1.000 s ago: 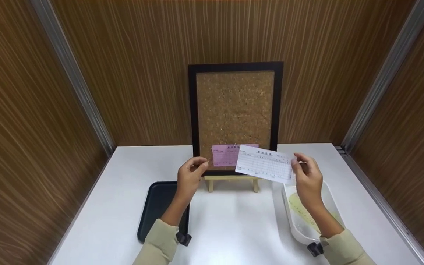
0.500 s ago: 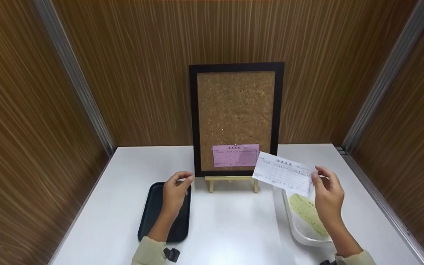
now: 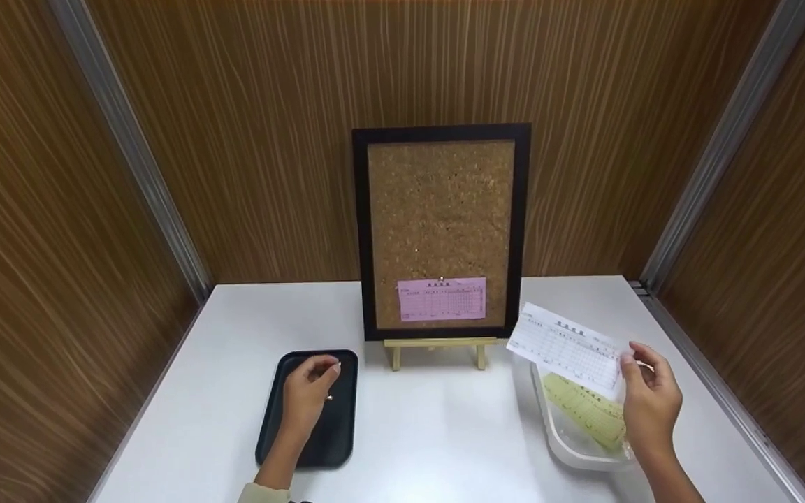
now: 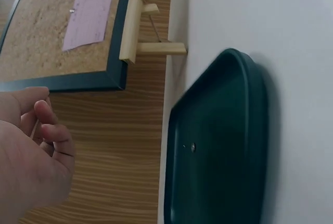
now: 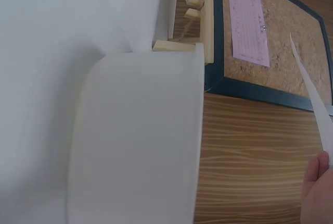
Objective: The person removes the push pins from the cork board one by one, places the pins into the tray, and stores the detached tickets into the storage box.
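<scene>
Over the white tub at the right, my right hand pinches the right end of a white printed slip between thumb and fingers. The slip tilts down to the right. A yellow-green slip lies inside the tub. My left hand hovers above the dark green tray, fingers loosely bent, thumb tip near the index finger; nothing shows between them. A small shiny pin lies in this tray. Low on the black-framed cork board, a pink slip hangs from a pin at its top edge.
A small wooden easel bears the board at the back of the white table. Wood-grain panels enclose the table at the back and both sides.
My left hand has drawn back from the board to above the tray. Carrying the white slip, my right hand has moved right and nearer, and the pink slip is now fully uncovered.
</scene>
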The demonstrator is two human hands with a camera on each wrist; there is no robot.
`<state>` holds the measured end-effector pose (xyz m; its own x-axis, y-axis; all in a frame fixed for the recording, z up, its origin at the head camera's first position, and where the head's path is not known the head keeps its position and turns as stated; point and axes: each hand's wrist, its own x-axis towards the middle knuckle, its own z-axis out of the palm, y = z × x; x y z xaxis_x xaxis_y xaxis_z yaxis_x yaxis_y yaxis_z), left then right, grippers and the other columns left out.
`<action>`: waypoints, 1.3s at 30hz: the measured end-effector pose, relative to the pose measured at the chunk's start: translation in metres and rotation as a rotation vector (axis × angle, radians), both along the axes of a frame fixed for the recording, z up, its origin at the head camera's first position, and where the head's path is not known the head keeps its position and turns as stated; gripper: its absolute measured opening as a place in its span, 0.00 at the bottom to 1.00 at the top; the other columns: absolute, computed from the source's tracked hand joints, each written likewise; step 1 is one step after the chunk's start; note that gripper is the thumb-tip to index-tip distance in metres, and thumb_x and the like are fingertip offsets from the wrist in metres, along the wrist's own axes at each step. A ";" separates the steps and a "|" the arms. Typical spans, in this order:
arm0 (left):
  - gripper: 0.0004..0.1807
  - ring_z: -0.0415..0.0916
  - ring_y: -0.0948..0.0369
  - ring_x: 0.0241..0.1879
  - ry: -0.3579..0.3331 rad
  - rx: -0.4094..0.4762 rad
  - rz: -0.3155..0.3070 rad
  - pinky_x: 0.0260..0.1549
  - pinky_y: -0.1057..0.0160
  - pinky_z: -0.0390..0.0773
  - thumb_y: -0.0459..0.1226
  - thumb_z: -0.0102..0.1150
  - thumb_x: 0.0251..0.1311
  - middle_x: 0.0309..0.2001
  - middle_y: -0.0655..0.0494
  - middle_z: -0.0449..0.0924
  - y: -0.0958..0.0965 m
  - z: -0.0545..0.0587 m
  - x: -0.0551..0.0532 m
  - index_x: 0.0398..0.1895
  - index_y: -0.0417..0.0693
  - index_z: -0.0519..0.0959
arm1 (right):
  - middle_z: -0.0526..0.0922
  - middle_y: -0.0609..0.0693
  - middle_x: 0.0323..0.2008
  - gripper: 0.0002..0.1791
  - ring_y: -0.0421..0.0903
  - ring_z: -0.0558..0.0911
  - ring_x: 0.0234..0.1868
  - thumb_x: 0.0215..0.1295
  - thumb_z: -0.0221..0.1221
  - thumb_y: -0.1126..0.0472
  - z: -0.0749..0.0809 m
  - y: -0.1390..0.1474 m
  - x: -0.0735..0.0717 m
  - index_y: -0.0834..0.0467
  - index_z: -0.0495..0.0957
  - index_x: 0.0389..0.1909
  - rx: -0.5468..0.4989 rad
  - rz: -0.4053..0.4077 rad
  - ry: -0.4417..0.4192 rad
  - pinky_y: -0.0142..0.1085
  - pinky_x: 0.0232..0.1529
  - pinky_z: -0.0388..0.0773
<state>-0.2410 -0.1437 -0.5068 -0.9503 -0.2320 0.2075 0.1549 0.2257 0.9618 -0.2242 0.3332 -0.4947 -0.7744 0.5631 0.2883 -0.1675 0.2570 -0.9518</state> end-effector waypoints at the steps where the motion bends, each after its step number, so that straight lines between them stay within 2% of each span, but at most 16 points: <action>1: 0.09 0.72 0.66 0.26 -0.009 -0.009 0.001 0.25 0.69 0.76 0.30 0.64 0.64 0.41 0.44 0.83 -0.002 -0.002 0.000 0.45 0.34 0.83 | 0.75 0.41 0.52 0.21 0.31 0.78 0.46 0.75 0.56 0.57 -0.001 0.001 0.001 0.59 0.74 0.65 -0.008 -0.004 -0.005 0.18 0.39 0.74; 8: 0.09 0.72 0.64 0.28 -0.052 -0.046 -0.010 0.25 0.70 0.72 0.33 0.64 0.64 0.41 0.48 0.83 -0.017 -0.036 -0.015 0.46 0.41 0.84 | 0.76 0.40 0.50 0.20 0.31 0.78 0.45 0.75 0.56 0.57 -0.010 0.011 0.009 0.57 0.75 0.64 -0.034 -0.042 -0.058 0.18 0.39 0.74; 12: 0.10 0.73 0.63 0.29 -0.070 -0.074 -0.021 0.26 0.69 0.73 0.36 0.65 0.64 0.40 0.50 0.83 -0.026 -0.048 -0.019 0.46 0.42 0.84 | 0.76 0.40 0.48 0.19 0.30 0.78 0.45 0.74 0.56 0.58 -0.016 0.019 0.013 0.57 0.76 0.62 -0.038 -0.074 -0.079 0.17 0.39 0.74; 20: 0.09 0.73 0.62 0.28 -0.093 -0.114 -0.009 0.25 0.68 0.74 0.34 0.65 0.63 0.35 0.52 0.82 -0.036 -0.059 -0.021 0.44 0.41 0.84 | 0.73 0.36 0.46 0.20 0.26 0.77 0.43 0.76 0.54 0.58 -0.030 0.027 0.012 0.61 0.74 0.63 0.029 -0.096 -0.116 0.15 0.42 0.72; 27: 0.06 0.74 0.62 0.28 -0.118 -0.143 0.004 0.25 0.68 0.74 0.33 0.65 0.62 0.34 0.53 0.83 -0.040 -0.069 -0.023 0.41 0.44 0.85 | 0.72 0.35 0.45 0.20 0.25 0.75 0.41 0.77 0.51 0.58 -0.037 0.034 0.012 0.62 0.73 0.64 0.065 -0.152 -0.154 0.14 0.40 0.72; 36: 0.05 0.75 0.62 0.30 -0.143 -0.202 0.008 0.27 0.67 0.75 0.33 0.64 0.62 0.38 0.50 0.85 -0.045 -0.078 -0.024 0.40 0.44 0.85 | 0.71 0.42 0.46 0.21 0.26 0.75 0.33 0.77 0.49 0.59 -0.047 0.039 0.013 0.63 0.72 0.65 0.156 -0.143 -0.229 0.18 0.34 0.72; 39: 0.05 0.75 0.62 0.32 -0.143 -0.212 0.000 0.28 0.67 0.75 0.32 0.64 0.62 0.38 0.49 0.85 -0.048 -0.080 -0.025 0.39 0.44 0.85 | 0.72 0.44 0.46 0.20 0.24 0.75 0.32 0.77 0.49 0.60 -0.052 0.039 0.011 0.63 0.72 0.64 0.154 -0.130 -0.222 0.18 0.34 0.73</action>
